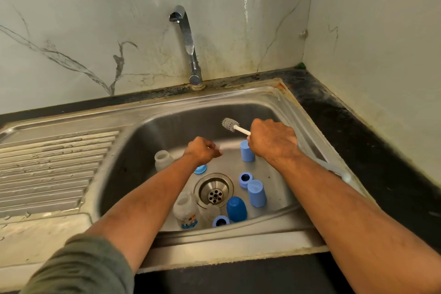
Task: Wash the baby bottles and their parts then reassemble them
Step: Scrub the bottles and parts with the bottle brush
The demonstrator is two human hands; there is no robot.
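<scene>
My right hand (272, 142) is closed on the white handle of a bottle brush (231, 124), whose grey bristle head points left over the sink basin (167, 131). My left hand (202, 150) is closed around a small clear part, too blurred to identify. A clear bottle (163, 159) stands at the basin's left. A printed bottle (186, 210) leans near the front. Two light blue caps (247, 151) (256, 193) and a dark blue cap (236, 209) stand upside down. Blue collar rings (245, 179) (220, 221) (200, 169) lie around the drain (214, 190).
The tap (188, 43) rises behind the basin and is not running. A ribbed draining board (55, 164) lies to the left. Black counter (358, 141) borders the sink on the right, with marble walls behind and to the right.
</scene>
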